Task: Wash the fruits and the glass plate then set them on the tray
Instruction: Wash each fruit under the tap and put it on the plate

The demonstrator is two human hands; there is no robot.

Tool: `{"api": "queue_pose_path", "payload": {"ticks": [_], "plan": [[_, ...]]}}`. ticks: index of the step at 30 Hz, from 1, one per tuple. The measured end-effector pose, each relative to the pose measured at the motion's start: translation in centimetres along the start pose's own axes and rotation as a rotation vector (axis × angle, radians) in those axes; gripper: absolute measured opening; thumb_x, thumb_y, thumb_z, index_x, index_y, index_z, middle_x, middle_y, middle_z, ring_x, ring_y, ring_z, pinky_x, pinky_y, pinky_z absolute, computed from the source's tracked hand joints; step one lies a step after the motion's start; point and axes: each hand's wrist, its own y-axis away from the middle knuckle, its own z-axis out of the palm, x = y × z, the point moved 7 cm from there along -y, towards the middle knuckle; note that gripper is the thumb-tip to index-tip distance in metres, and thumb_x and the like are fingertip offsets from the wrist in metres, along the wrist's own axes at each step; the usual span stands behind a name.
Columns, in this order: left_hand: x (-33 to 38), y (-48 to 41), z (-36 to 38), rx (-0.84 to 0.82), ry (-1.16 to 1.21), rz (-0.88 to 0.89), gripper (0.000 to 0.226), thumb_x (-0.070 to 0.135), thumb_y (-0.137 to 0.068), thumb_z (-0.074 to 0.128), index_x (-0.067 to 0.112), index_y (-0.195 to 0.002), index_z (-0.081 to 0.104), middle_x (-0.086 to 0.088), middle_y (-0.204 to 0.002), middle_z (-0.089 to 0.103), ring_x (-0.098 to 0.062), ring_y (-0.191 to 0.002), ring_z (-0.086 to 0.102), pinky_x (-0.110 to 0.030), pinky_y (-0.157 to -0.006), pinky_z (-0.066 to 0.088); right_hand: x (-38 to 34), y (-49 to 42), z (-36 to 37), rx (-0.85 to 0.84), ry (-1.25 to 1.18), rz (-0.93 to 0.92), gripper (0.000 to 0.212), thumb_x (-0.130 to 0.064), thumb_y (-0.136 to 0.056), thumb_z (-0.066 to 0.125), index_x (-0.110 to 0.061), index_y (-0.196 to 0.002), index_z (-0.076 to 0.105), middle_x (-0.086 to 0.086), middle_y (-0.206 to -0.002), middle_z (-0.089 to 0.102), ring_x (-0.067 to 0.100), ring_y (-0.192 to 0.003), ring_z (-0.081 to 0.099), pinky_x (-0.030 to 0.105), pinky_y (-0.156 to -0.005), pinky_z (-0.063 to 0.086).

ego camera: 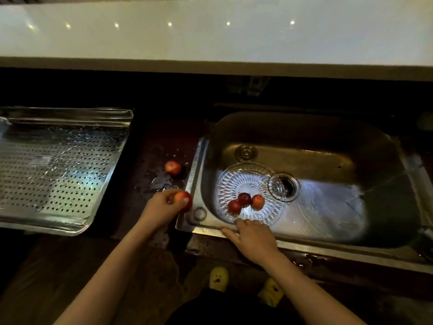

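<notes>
L hand (164, 205) grips fruit (184, 200); R hand (251, 238) open by glass plate (248, 184)

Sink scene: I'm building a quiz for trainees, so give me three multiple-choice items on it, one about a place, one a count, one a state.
1. Where is the glass plate?
A. on the tray
B. in the sink
C. on the counter

2. How many fruits lie on the plate?
A. one
B. three
C. five

3. What is the left hand doing?
A. holding a fruit
B. resting empty
C. gripping the tray

Answers:
1 B, the plate sits in the sink beside the drain.
2 B, three red fruits cluster on it.
3 A, its fingers wrap a red fruit by the sink's left rim; the tray holds nothing.
</notes>
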Motion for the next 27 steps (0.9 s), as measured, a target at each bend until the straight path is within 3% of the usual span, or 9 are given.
{"api": "queue_pose_path", "payload": {"ticks": [3,9,14,19,27], "plan": [[1.4,-0.8,1.1,-0.028,0.003,0.060,0.031,0.024,-0.086,0.064,0.016,-0.116,0.062,-0.002,-0.102,0.062,-0.012,-0.089,0.054,-0.021,-0.072,0.041,-0.3,0.3,-0.3,0.133,0.037,-0.031,0.086,-0.070,-0.074,0.000,-0.014,-0.107,0.056,0.009,-0.104,0.067,0.029,-0.097,0.062,0.037,-0.076,0.045],[5.5,-4.8,6.4,-0.187,0.074,0.128,0.042,0.026,-0.085,0.064,0.014,-0.124,0.055,-0.007,-0.120,0.060,-0.021,-0.106,0.057,-0.030,-0.091,0.046,-0.2,0.4,0.0,0.203,0.118,0.050,0.058,-0.065,-0.084,0.028,-0.019,-0.073,0.062,0.003,-0.061,0.066,0.021,-0.055,0.065,0.026,-0.047,0.043],[6.9,-10.5,12.4,-0.274,-0.129,0.113,0.041,0.026,-0.084,0.062,0.013,-0.123,0.058,-0.015,-0.128,0.057,-0.028,-0.117,0.055,-0.031,-0.095,0.043,0.0,0.5,-0.6,0.270,0.085,0.058,0.057,-0.066,-0.084,0.030,-0.020,-0.069,0.060,0.002,-0.059,0.065,0.019,-0.054,0.064,0.025,-0.046,0.041],[4.6,-14.7,17.1,-0.321,-0.337,0.064,0.035,0.023,-0.088,0.050,0.007,-0.118,0.060,-0.014,-0.126,0.061,-0.028,-0.117,0.056,-0.032,-0.098,0.044,0.3,0.4,-0.1,0.289,0.037,0.030,0.063,-0.069,-0.085,0.022,-0.020,-0.084,0.061,0.002,-0.079,0.070,0.022,-0.072,0.067,0.030,-0.056,0.044],[3.0,-16.0,20.4,-0.415,-0.516,0.086,0.036,0.018,-0.091,0.041,0.006,-0.121,0.056,-0.015,-0.130,0.057,-0.028,-0.121,0.053,-0.032,-0.100,0.041,0.6,0.2,0.3,0.254,0.088,0.050,0.060,-0.070,-0.086,0.021,-0.024,-0.079,0.060,-0.002,-0.067,0.067,0.017,-0.062,0.065,0.026,-0.049,0.042]]}}
